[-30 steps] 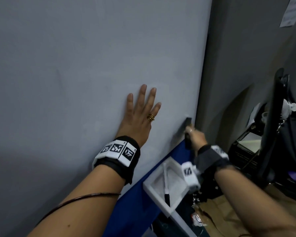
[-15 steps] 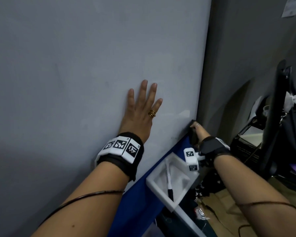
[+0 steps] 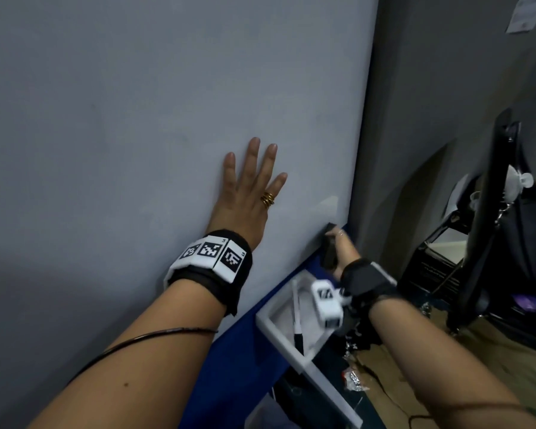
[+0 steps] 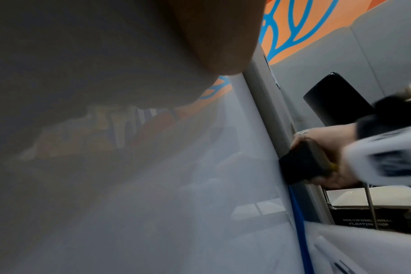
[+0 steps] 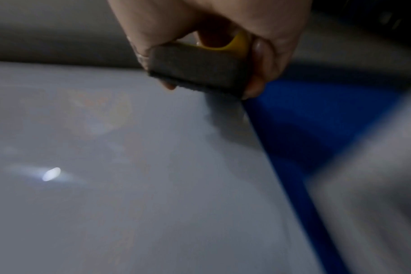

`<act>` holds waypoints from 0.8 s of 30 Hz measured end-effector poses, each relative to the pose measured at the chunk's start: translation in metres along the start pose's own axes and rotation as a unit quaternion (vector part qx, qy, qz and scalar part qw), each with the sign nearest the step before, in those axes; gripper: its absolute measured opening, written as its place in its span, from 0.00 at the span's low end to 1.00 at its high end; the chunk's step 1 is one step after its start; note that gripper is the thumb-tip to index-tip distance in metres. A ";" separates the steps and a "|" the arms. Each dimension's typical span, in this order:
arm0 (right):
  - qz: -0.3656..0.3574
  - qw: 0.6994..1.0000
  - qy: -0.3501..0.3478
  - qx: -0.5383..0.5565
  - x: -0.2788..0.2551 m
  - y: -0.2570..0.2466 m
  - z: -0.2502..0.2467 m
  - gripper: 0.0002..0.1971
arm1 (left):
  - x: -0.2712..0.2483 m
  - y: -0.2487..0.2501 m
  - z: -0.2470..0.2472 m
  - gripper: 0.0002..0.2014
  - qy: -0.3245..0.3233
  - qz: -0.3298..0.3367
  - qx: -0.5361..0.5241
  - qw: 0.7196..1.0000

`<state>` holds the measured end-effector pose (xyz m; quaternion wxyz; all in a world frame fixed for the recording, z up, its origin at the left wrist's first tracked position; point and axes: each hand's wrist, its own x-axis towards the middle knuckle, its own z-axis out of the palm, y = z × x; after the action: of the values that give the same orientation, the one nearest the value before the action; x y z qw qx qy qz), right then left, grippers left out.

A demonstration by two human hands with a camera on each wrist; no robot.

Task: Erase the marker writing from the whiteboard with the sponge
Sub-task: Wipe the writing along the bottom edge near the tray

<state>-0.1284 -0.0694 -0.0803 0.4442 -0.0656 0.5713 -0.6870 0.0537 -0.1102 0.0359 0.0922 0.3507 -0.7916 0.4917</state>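
The whiteboard fills the left of the head view; I see no marker writing on it. My left hand lies flat on the board with straight fingers. My right hand grips a dark sponge with a yellow back at the board's lower right corner, beside the blue frame. In the right wrist view the sponge is pinched between thumb and fingers, its dark face against the whiteboard. The left wrist view shows the sponge at the board's edge.
A white tray holding a marker hangs on the blue frame below the sponge. To the right stand a grey wall, a black stand with bags and clutter on the wooden floor.
My right hand has slid the sponge down the board's right edge to the lower corner. The left hand has stayed flat on the board.
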 end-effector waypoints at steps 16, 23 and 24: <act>-0.045 0.987 0.015 -0.155 0.032 -0.011 -0.025 0.13 | 0.000 0.002 0.002 0.34 -0.010 -0.016 -0.002 1.000; -0.088 0.979 0.082 -0.166 0.050 -0.057 -0.022 0.09 | 0.001 0.004 0.005 0.34 0.001 -0.016 0.002 1.000; -0.079 0.979 0.076 -0.169 0.044 -0.052 -0.022 0.11 | 0.001 0.004 0.005 0.34 0.004 -0.016 0.001 1.000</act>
<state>-0.1958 -0.0860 -0.0621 0.3262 -0.1330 0.7043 -0.6163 0.0514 -0.1138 0.0303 0.1029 0.3609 -0.7850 0.4928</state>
